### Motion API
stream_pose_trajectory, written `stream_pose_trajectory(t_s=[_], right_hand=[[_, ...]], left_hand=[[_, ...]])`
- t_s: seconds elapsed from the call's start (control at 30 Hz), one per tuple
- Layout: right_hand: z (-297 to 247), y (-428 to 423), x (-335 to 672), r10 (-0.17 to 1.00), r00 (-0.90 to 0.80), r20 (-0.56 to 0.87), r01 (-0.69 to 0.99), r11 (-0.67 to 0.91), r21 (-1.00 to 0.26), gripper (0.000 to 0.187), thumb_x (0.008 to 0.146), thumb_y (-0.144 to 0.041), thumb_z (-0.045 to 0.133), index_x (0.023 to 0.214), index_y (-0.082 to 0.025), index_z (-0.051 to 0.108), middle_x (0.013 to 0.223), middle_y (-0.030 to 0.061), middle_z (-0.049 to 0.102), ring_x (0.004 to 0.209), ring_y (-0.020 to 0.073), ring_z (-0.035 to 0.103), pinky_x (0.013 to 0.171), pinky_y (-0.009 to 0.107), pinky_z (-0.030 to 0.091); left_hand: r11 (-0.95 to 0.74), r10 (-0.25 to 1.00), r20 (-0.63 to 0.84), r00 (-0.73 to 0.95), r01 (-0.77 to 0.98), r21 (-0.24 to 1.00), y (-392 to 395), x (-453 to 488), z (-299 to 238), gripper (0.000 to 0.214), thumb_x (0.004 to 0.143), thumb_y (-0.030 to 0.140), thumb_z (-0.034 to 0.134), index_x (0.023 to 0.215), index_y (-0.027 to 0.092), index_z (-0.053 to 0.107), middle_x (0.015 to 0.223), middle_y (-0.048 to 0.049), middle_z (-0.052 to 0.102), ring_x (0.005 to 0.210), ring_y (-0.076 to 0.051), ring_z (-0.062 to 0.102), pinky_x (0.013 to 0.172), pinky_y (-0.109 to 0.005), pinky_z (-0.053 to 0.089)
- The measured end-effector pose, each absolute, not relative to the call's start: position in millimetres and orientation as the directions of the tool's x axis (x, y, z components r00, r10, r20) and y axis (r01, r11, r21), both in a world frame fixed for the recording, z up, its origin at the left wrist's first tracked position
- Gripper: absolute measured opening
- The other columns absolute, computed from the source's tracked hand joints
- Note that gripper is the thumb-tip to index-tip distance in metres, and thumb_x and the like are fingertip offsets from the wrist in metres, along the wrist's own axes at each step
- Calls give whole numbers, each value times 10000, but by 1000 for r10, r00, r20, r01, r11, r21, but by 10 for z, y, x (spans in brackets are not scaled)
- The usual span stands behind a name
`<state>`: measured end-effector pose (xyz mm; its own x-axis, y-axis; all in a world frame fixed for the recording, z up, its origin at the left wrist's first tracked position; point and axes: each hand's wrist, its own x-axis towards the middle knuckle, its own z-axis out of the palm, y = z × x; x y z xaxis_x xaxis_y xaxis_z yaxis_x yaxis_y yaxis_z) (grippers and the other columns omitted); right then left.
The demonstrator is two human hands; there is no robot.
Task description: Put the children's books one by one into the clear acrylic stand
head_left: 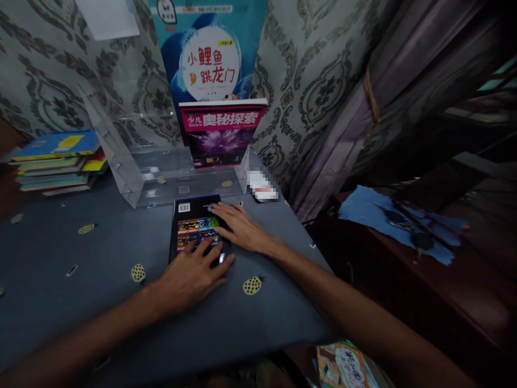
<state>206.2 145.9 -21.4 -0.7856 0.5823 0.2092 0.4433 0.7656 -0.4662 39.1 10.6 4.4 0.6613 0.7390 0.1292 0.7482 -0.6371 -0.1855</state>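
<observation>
A black book (194, 214) with a barcode and rows of small colour pictures lies flat on the cloth-covered table. My left hand (197, 272) rests on its near part, fingers spread over the cover. On its right edge lies my right hand (240, 226), palm down with fingers stretched out. Just behind the book stands a clear acrylic book rack (161, 186). Propped in the rack's right part are a magenta-and-purple book (221, 137) and, behind it, a taller blue book (212, 64) with a white circle.
A stack of books (60, 161) sits at the table's left back. Right of the rack lies a small blurred white item (262, 186). Beyond the table's right edge, a blue cloth (388, 221) with keys lies on a dark red surface. More books (343, 366) are below the front edge.
</observation>
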Motion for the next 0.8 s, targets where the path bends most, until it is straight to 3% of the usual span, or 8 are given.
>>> stream_pose_trajectory(t_s=[0.13,0.3,0.43,0.57,0.73,0.8], right_hand=[[-184,1389,2103,584,-792,177,464,765,-447,509,1014,-352,493,1483,-154,473,1592,174,412,1522,285,309,1234,599,224],[-149,1124,2227,556,-818,147,458,784,-419,607,995,-425,529,1519,-138,420,1619,205,348,1541,306,255,1229,606,226],[-158,998,2289,547,-827,130,460,792,-401,670,1001,-507,498,1557,-160,359,1636,192,317,1548,302,232,1229,605,220],[-187,1006,2289,559,-820,123,473,784,-403,684,996,-540,494,1574,-212,334,1647,161,307,1542,299,253,1232,598,219],[-196,1036,2286,576,-808,126,479,765,-430,706,981,-575,505,1559,-195,364,1650,189,284,1541,317,249,1224,612,225],[-196,1046,2273,602,-789,119,501,744,-443,709,968,-568,536,1545,-185,385,1651,202,272,1544,328,237,1216,617,238]], left_hand=[[-660,738,96,668,744,-102,145,312,172,398,1003,439,542,1336,235,619,1295,-129,664,1152,-315,630,868,-449,554],[-637,768,88,634,743,205,273,65,331,301,1050,325,463,1136,197,722,1201,-70,724,1114,-216,670,968,-368,531],[-640,756,96,647,703,310,364,-62,323,281,1041,300,482,1114,177,724,1188,-71,733,1101,-200,682,970,-331,528],[-598,796,122,593,737,316,436,-142,257,290,1042,299,461,1113,185,717,1175,-68,730,1113,-206,669,1013,-362,509],[-164,972,192,136,976,141,540,-318,133,334,1011,326,481,1268,168,624,1313,-139,635,1200,-318,590,896,-442,538],[-80,983,176,57,989,125,577,-381,70,362,999,350,496,1287,156,602,1271,-151,649,1163,-332,602,903,-463,529]])
